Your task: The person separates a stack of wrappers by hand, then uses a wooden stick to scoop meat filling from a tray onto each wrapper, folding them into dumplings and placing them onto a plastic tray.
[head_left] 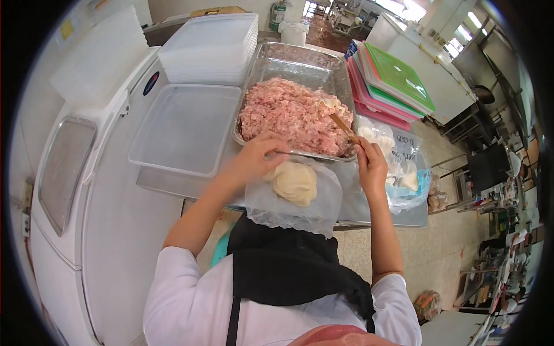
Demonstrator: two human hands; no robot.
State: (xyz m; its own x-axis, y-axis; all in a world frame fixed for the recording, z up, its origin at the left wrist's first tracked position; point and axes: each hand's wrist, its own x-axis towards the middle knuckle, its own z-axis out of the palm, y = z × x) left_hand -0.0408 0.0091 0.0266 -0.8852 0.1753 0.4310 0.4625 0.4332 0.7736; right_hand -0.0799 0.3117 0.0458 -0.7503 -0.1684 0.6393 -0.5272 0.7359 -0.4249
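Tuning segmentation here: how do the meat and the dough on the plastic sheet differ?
Color: the meat is pink; the dough is pale cream.
Texture: the meat looks coarse and lumpy, the dough smooth.
Amount: the meat is a big heap, the dough a much smaller pile.
Place: the meat sits in the metal pan, the dough on the plastic sheet.
Shared: both lie uncovered.

Beige floor (450, 248); bright tube lights (474, 19)
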